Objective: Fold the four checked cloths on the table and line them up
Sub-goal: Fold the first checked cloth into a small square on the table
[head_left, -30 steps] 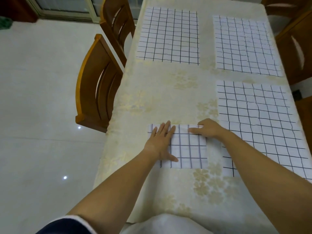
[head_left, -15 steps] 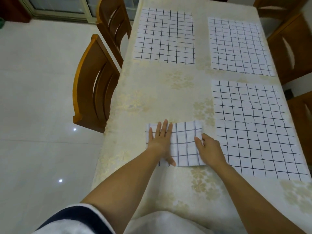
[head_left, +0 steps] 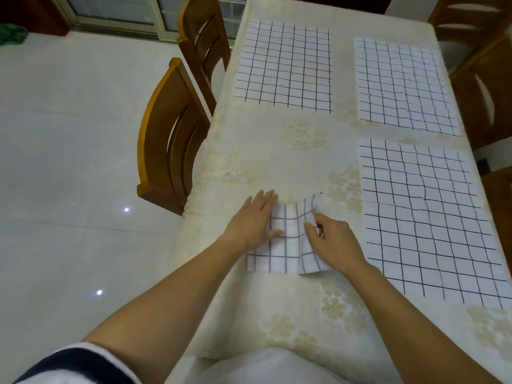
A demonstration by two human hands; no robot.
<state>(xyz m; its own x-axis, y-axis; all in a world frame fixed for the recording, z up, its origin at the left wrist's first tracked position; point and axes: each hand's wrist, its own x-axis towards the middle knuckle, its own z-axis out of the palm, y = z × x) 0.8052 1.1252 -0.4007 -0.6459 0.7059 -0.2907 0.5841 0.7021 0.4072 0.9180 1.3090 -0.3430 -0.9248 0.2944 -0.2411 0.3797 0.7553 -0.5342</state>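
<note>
Pinching the raised right edge of the folded checked cloth with the right hand, fingers curled; thumb perhaps under the flap, hard to tell. Pressing its left part down with the left hand, fingers straight and flat. Lying on the table near the left edge, close to the body. Spread flat and apart beyond: near-right cloth, far-right cloth, far-left cloth. Left of the table, a wooden chair.
</note>
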